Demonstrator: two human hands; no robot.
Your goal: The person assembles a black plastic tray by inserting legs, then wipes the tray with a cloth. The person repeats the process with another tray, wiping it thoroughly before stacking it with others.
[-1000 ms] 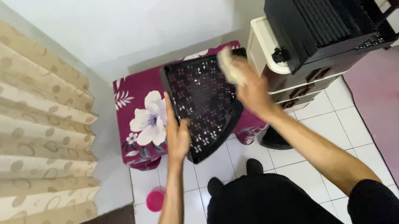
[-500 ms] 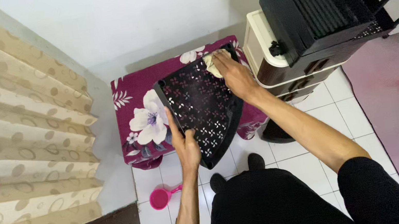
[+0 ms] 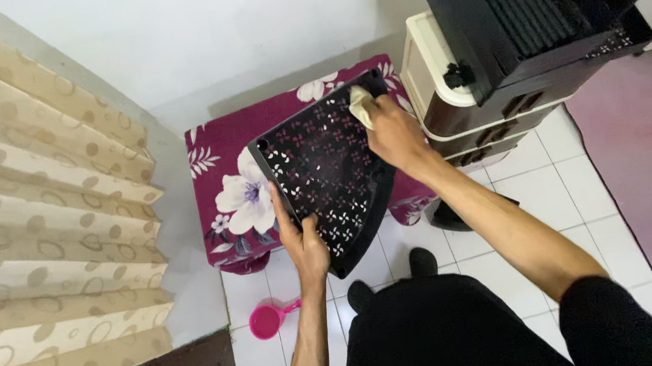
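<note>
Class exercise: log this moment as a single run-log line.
left hand: grips black perforated panel at near edge | right hand: presses pale cloth on panel's far corner | panel: over floral-covered stool

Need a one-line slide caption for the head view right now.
Left hand steadies a black perforated panel while right hand presses a pale cloth to its top corner.

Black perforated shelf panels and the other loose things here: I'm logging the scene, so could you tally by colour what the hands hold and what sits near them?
Black: 1, the perforated shelf panel, gripped by the left hand
Pale yellow: 1, the cloth under the right hand
Magenta: 1, the floral cover beneath the panel
Pink: 1, the scoop on the floor
Total: 4
</note>
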